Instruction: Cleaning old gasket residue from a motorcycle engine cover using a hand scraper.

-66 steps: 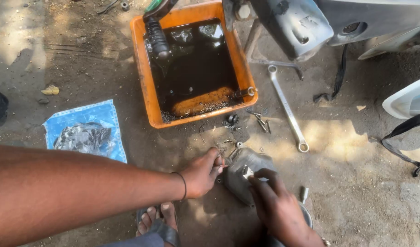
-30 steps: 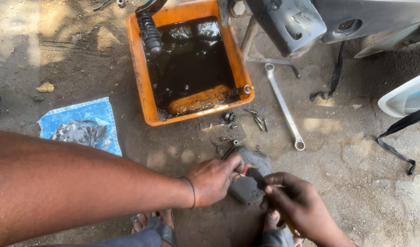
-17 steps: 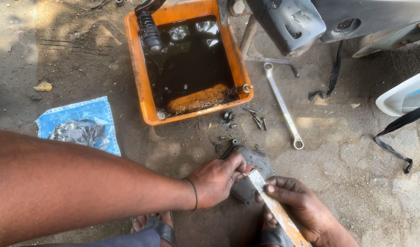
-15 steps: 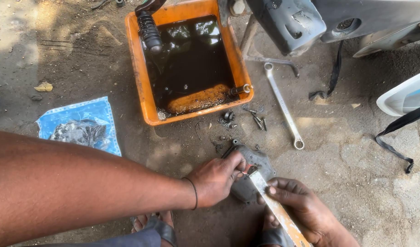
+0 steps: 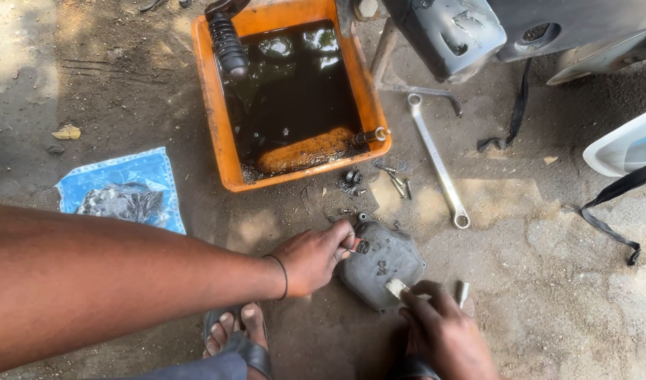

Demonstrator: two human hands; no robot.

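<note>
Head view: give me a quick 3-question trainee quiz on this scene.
1. True or false: the left hand rests on the edge of the grey metal cover lying on the ground.
2. What fills the orange tray? A) clear water B) dark oily liquid C) dry sand
3. Fill in: the long ring spanner lies on the ground to the ____ of the orange tray in the picture.

Key
1. True; the right hand presses a pale flat tool onto the same cover.
2. B
3. right
</note>
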